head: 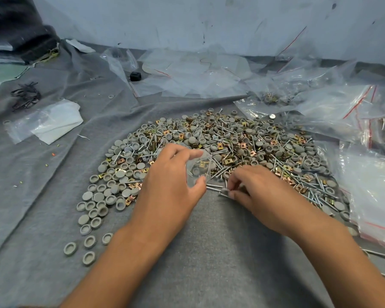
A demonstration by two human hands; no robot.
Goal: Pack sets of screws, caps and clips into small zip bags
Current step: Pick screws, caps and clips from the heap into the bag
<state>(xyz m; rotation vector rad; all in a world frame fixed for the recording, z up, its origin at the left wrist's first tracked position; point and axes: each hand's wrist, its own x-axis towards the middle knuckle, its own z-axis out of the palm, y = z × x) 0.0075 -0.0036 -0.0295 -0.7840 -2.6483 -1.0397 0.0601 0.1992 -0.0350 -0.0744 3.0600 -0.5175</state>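
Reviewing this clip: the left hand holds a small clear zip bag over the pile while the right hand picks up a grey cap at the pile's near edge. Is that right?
Not quite. The head view shows the right hand pinching screws, not a grey cap. The rest holds: the left hand holds the small clear zip bag over the pile, and the right hand works at the pile's near edge.

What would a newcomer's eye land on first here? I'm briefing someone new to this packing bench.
First, the big heap of grey caps, brass clips and screws spread across the grey cloth at the centre. Just in front of it, the left hand holds a small clear bag while the right hand pinches screws. Clear zip bags are piled at the right.
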